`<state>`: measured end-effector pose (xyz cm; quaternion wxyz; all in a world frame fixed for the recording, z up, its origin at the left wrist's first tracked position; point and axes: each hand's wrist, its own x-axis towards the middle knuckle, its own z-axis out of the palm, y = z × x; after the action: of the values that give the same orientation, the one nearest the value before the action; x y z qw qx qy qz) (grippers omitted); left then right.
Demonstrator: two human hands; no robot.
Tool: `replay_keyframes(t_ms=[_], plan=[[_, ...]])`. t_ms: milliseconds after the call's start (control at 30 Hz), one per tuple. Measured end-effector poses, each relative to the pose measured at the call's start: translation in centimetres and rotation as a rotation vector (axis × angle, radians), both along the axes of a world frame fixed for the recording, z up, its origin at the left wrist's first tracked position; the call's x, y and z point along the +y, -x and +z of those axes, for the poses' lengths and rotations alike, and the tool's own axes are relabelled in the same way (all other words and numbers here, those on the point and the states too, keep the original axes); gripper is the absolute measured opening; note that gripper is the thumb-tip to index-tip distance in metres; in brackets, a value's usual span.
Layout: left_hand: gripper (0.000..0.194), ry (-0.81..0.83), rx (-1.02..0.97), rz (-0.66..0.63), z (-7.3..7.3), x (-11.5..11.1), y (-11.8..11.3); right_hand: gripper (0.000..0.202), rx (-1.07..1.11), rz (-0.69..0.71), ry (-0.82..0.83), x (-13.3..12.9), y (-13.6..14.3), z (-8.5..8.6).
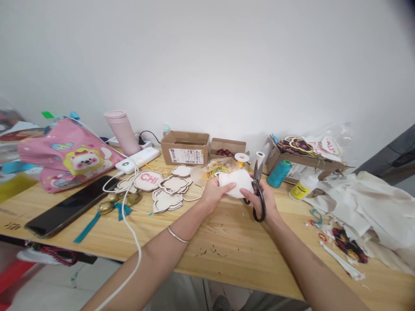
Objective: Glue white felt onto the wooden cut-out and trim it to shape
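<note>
While the left hand point(212, 194) pinched one edge of a soft white piece point(238, 182) above the middle of the counter point(223, 235), the right hand point(268, 201) was clamped around black-handled scissors point(255, 183), its thumb against the piece. Work seemed partway: scraps point(348, 246) suggested some trimming was done, and shaped panels point(168, 199) lay flat, one lettered "CHI" point(148, 179); the white piece showed no lettering, and whether cutting remained was unclear. Cardboard boxes point(186, 149), teal thread point(279, 173) and crumpled cloth point(366, 211) crowded the wooden top beneath a plain pale wall point(207, 65).
</note>
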<state>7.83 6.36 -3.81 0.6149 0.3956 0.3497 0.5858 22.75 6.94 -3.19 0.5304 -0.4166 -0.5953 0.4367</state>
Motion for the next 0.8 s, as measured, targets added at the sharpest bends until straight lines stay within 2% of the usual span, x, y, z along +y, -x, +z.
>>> replay_keyframes(t_ms=[133,300,500,567,667,733,800], plan=[[0.058,-0.04,0.01,-0.024,-0.1,-0.2,-0.4,0.055,0.068,-0.031,0.026,0.4,-0.3,-0.2],[0.057,-0.009,0.102,0.019,-0.3,-0.1,-0.3,0.056,0.025,-0.058,0.022,0.0,-0.1,0.2],[0.064,-0.078,0.37,0.269,0.7,-1.0,-0.8,0.051,-0.063,-0.048,-0.057,-0.3,0.3,0.1],[0.057,-0.036,0.35,0.268,0.9,-1.1,-0.8,0.05,-0.06,-0.03,-0.068,-0.4,0.3,0.1],[0.041,0.045,0.195,0.162,0.9,-0.9,-0.6,0.05,-0.011,-0.025,-0.045,-0.4,0.2,0.1],[0.038,0.044,0.081,0.099,0.8,-0.7,-0.3,0.051,0.034,-0.046,-0.031,-0.4,0.2,0.2],[0.037,0.033,0.02,0.1,0.8,-0.4,-0.1,0.05,0.084,-0.108,-0.031,-0.2,0.0,0.4]])
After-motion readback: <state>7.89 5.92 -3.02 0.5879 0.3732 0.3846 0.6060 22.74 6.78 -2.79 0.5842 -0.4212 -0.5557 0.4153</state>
